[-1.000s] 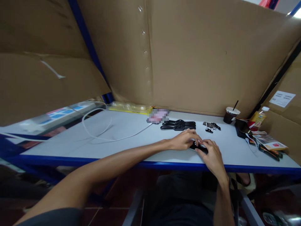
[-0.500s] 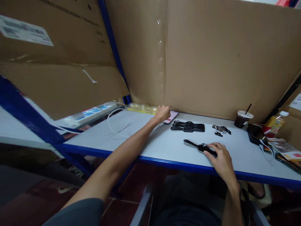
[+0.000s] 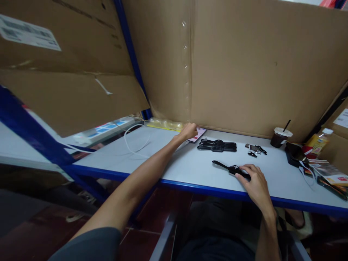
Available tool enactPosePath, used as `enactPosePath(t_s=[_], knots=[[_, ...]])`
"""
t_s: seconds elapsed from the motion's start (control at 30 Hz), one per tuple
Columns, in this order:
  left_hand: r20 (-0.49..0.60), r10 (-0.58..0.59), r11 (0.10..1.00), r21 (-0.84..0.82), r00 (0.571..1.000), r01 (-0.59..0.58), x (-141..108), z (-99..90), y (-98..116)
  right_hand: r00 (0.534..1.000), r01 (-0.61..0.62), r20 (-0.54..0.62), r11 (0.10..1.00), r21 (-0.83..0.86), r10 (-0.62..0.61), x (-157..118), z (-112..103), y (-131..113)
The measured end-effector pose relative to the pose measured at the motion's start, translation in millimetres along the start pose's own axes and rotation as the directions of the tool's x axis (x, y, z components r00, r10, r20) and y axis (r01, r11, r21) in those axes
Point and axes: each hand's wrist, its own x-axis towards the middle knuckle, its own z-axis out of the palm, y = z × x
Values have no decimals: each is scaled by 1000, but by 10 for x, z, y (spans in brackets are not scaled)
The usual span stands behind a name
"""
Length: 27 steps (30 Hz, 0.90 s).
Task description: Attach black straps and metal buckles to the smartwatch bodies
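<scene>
My right hand (image 3: 255, 181) grips one end of a black spokeshave (image 3: 233, 169) near the front edge of the table, thumb and fingers closed round its handle. The other handle points left, free of the hand. Farther back, my left hand (image 3: 188, 131) is over a phone (image 3: 199, 135) with a lit pinkish screen; its fingers are curled, partly hidden, with nothing visible in them. Several more black spokeshaves (image 3: 217, 145) lie stacked just right of the phone. Small loose metal and black parts (image 3: 255, 149) are scattered to the right of that stack.
A lidded dark drink cup with a straw (image 3: 281, 137), a yellow bottle (image 3: 320, 143), a black tray (image 3: 295, 154) and packets (image 3: 330, 172) stand at the right. A white cable (image 3: 129, 145) loops at the left. Cardboard (image 3: 231, 72) walls the back; a power strip (image 3: 108, 128) lies left.
My left hand has shifted very slightly over the phone, its fingers curled a little more. The right hand and the spokeshave stay where they were.
</scene>
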Motion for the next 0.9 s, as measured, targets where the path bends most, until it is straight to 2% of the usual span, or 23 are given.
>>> enactPosePath(t_s=[0.13,0.2,0.3,0.37,0.43,0.53,0.57,0.6,0.67,0.73,0.83,0.87,0.9], knots=[[21,96,995,-13,995,-96,-26,62,170,1000,2,1,1000,-8,-2,3,-2,-6],[-29,189,981,-40,982,-190,-80,74,329,1000,-1,1,1000,-7,1,3,-2,-13],[-170,339,934,-60,925,-353,-267,92,677,1000,-9,-4,1000,-7,9,5,0,-31],[-137,455,877,-103,880,-470,-463,119,959,1000,-13,-5,1000,-8,13,10,0,-47],[-17,601,788,-155,799,-596,-679,158,1251,1000,-15,0,1000,-9,15,17,-2,-61],[148,776,629,-101,614,-771,-916,225,1638,1000,-23,9,1000,-20,23,29,-7,-73],[207,793,597,-75,573,-799,-953,247,1739,1000,-26,9,999,-27,26,32,-8,-76],[249,794,585,-62,555,-809,-969,271,1819,1000,-28,9,999,-33,29,33,-10,-78],[253,794,585,-68,553,-808,-953,320,1909,1000,-29,10,999,-41,29,33,-14,-84],[183,784,616,-100,594,-782,-913,367,1901,999,-24,22,999,-35,25,31,-21,-92],[88,731,682,-124,677,-721,-877,406,1765,999,-27,39,1000,-16,27,26,-33,-106],[89,718,695,-136,690,-706,-877,406,1713,999,-31,41,999,-11,31,25,-37,-109],[98,722,692,-141,685,-708,-883,398,1669,999,-35,42,999,-7,35,25,-40,-110]])
